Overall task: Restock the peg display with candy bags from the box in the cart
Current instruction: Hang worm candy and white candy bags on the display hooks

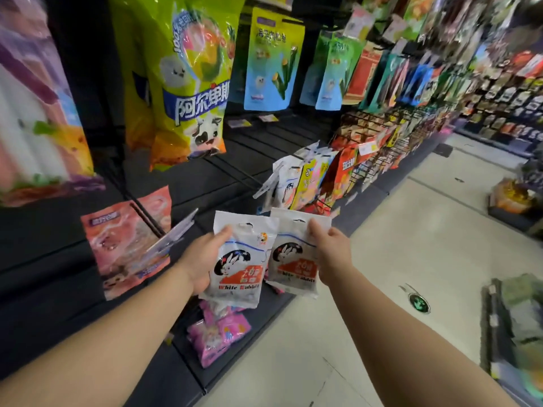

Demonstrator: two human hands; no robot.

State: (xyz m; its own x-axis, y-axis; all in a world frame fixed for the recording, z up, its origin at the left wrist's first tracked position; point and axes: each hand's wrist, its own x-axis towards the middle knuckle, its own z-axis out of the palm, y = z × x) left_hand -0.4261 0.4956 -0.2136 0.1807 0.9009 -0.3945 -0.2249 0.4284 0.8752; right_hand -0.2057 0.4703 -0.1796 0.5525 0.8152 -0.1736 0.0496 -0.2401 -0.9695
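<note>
My left hand grips a white White Rabbit candy bag by its left edge. My right hand holds a second White Rabbit bag by its top right corner. Both bags are upright, side by side, in front of the dark peg display. More White Rabbit bags hang on a peg just above and behind them. The cart shows blurred at the right edge; I cannot make out the box in it.
Large green candy bags and blue-green bags hang higher up. A pink bag hangs at the left and pink bags hang low. Red and yellow packs fill the pegs at the right. Pale floor runs along the aisle.
</note>
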